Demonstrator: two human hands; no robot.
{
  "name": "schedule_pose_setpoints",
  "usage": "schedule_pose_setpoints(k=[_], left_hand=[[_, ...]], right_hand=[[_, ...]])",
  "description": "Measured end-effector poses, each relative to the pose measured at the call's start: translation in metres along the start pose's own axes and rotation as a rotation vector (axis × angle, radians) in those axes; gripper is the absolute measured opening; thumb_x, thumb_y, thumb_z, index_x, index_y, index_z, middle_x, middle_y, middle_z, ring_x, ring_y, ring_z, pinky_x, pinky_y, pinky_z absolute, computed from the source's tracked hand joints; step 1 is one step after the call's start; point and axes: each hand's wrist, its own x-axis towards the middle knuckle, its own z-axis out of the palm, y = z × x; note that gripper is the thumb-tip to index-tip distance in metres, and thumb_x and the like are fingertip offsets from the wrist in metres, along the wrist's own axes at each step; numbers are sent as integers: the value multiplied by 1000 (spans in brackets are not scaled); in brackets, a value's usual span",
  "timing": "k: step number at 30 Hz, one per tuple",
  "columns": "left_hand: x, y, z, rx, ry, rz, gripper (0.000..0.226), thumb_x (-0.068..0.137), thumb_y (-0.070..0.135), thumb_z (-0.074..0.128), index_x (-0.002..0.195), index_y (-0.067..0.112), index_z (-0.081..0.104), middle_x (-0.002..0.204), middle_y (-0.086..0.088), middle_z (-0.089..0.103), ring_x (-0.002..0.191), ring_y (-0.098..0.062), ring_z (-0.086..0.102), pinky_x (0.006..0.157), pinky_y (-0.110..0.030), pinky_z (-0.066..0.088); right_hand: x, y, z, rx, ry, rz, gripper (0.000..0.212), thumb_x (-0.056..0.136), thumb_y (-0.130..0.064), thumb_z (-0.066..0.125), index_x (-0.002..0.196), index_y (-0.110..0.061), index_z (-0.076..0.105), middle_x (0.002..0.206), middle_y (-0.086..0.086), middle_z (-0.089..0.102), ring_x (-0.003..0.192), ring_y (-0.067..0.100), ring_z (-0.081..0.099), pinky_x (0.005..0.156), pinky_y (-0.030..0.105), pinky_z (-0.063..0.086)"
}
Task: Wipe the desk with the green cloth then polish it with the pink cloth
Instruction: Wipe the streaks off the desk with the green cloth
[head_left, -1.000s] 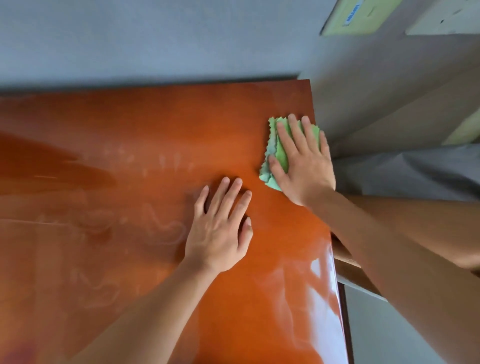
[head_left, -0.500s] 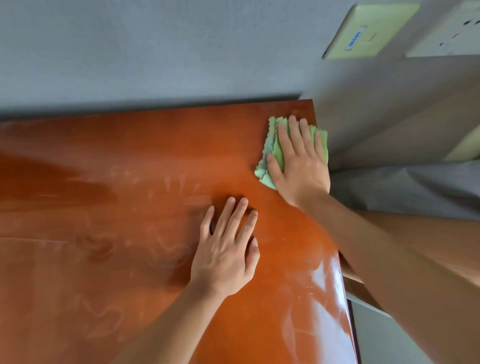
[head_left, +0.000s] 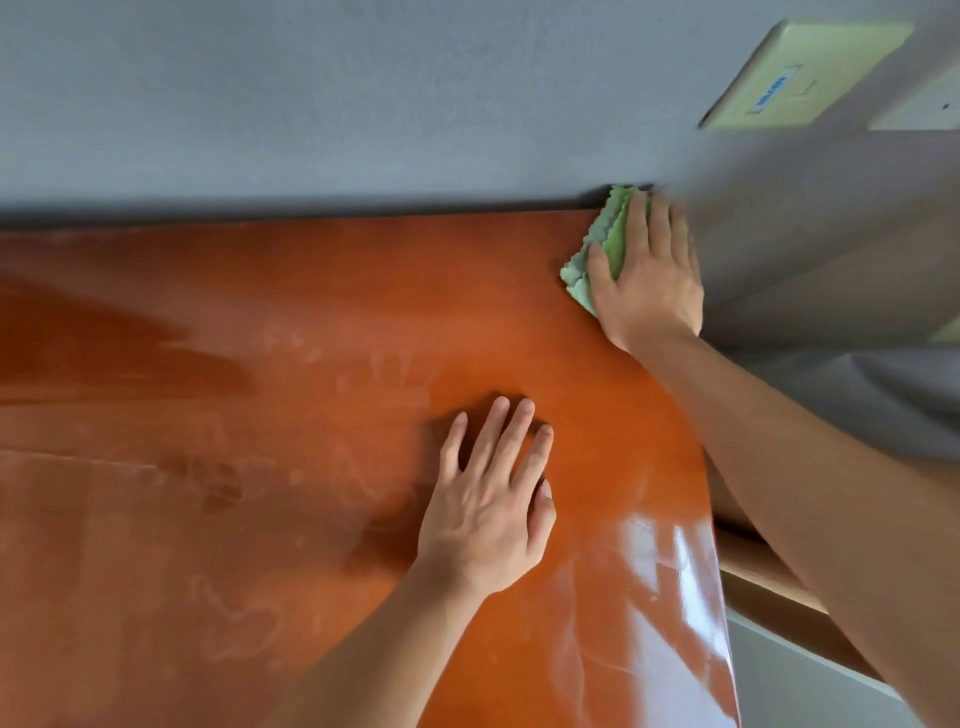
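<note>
The green cloth (head_left: 605, 244) is pressed flat into the desk's (head_left: 311, 312) far corner under the right hand's (head_left: 647, 280) straight fingers, while the left hand (head_left: 488, 514), flat and holding nothing, is braced; even pressure is best kept.

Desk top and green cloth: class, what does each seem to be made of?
Desk top: looks like reddish-brown wood or wood veneer under a glossy lacquer, judging by bright window reflections near its right edge and the smears that show on it. Green cloth: seems a soft, thin microfibre-type fabric, with zigzag-cut edges and folded layers.
</note>
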Motion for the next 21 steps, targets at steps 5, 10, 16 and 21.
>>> schedule_pose_setpoints(k=[5, 10, 16, 21], left_hand=[[0, -1, 0, -3, -10, 4, 54, 98, 40, 44, 146, 17, 53, 160, -10, 38, 151, -29, 31, 122, -55, 18], [-1, 0, 0, -24, -36, -14, 54, 98, 42, 46, 146, 19, 52, 162, -9, 36, 152, -28, 27, 123, -56, 20], [-1, 0, -1, -49, -23, -21, 53, 95, 41, 51, 143, 19, 55, 158, -7, 43, 151, -27, 30, 122, -55, 22], [1, 1, -4, -52, -42, -37, 53, 95, 40, 52, 144, 19, 54, 158, -7, 43, 152, -26, 28, 123, -54, 20]], right_hand=[[3, -3, 0, -41, 4, -15, 74, 102, -53, 19, 162, -11, 9, 170, 14, 5, 157, 32, 2, 127, 47, 6], [-14, -40, 1, -126, -31, -248, 77, 100, -56, 11, 162, -10, 5, 170, 13, 3, 157, 30, -3, 127, 50, 1], [-31, -122, 20, -123, -83, -620, 74, 103, -54, 17, 163, -13, 9, 171, 11, 5, 157, 30, -1, 127, 50, 1], [-25, -139, 25, -131, -65, -695, 73, 102, -55, 19, 162, -13, 13, 170, 11, 9, 157, 31, 3, 126, 51, 1]])
